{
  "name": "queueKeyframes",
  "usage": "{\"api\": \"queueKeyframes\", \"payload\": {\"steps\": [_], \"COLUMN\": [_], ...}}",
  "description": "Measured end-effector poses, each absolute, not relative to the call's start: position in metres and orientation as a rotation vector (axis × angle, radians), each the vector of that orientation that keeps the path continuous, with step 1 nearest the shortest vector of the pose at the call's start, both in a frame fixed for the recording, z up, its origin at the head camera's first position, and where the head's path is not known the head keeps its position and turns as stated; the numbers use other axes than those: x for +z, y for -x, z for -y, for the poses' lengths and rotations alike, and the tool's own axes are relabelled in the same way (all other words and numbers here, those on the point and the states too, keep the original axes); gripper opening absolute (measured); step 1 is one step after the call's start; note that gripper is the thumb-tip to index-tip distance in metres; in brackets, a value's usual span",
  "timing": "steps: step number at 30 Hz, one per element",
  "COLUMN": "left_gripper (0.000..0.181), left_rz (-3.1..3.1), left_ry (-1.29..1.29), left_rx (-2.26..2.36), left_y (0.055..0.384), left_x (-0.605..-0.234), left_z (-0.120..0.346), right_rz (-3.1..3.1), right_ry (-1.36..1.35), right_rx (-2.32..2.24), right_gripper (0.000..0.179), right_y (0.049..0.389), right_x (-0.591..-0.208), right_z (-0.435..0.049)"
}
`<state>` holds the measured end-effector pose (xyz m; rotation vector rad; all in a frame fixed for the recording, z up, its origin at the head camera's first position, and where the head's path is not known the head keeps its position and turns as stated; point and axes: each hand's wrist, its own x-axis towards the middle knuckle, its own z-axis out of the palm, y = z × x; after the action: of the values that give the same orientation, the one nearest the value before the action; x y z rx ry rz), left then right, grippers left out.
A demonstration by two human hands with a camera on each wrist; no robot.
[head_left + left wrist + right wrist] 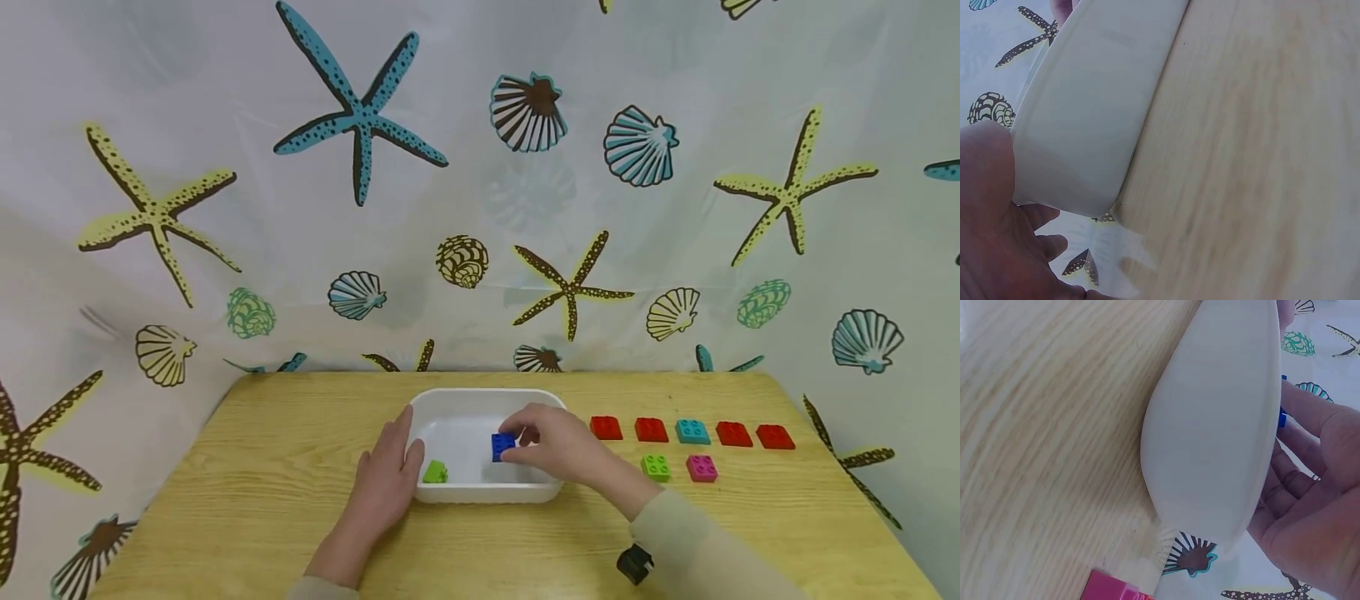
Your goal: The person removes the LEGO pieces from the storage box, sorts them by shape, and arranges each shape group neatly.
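Note:
A blue toy brick [502, 447] is pinched between the thumb and fingers of my right hand [553, 442], over the inside of a white plastic tub [487, 495]. In the right wrist view only bits of the blue brick [1282, 419] show past the tub's rim. My left hand [386, 473] rests along the tub's left side, its fingers straight and its thumb at the rim. Inside the tub, at the near left corner, lies a lime green brick [435, 472]. The left wrist view shows the left hand [997, 219] against the tub's outer wall [1094, 106].
Right of the tub, red bricks [651, 430] and a light blue brick [692, 431] form a row. Nearer lie a lime green brick [656, 467] and a pink brick [702, 468]. A small black object [635, 564] sits by the right sleeve. A patterned curtain [465, 192] hangs behind the wooden table [300, 417].

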<state>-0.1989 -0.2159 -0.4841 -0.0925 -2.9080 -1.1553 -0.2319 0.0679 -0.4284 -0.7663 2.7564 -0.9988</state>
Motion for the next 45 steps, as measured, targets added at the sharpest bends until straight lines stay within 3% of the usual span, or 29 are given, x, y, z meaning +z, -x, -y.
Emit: {"api": "queueKeyframes", "payload": {"steps": [9,45], "left_gripper": [0.066,0.066], "left_rz": [2.908,2.923], "left_ry": [0.084,0.086], "left_rx": [-1.169,-1.170], "left_y": [0.196,0.198], "left_x": [-0.482,-0.483], "left_z": [0.214,0.215], "right_rz": [-2.738,-2.817], "right_ry": [0.633,0.532], "right_rx": [-1.034,-1.077], "right_gripper": [0.026,0.030], "right_y": [0.226,0.208], "right_x": [-0.421,-0.411], "right_z": [-0.081,-0.157]}}
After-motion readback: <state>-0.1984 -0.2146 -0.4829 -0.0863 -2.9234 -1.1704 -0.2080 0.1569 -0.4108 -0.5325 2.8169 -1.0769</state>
